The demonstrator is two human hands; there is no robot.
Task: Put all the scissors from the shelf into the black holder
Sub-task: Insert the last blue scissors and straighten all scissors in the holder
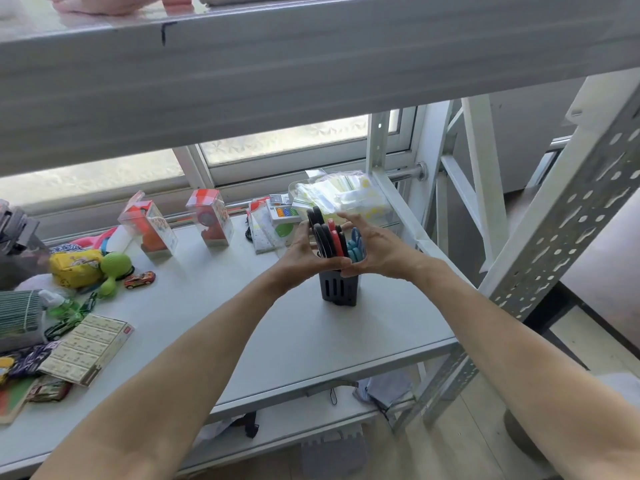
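Note:
A black slotted holder point(339, 289) stands upright on the white shelf point(304, 344), right of centre. Several scissors stick out of its top: black-handled ones point(320, 233), a red-handled pair point(335, 237) and a blue-handled pair point(356, 244). My left hand point(303, 256) cups the holder's rim and the black handles from the left. My right hand point(370, 244) curves around the blue handles from the right, thumb at the rim. Both hands touch the bunch of handles.
Two clear toy boxes point(211, 218) stand at the back. A clear bag of packets point(343, 195) lies behind the holder. At the left lie a yellow pouch point(74, 266), a green toy point(114, 268), a toy car point(139, 279) and a printed box point(88, 346). An upper shelf beam point(311, 64) hangs overhead.

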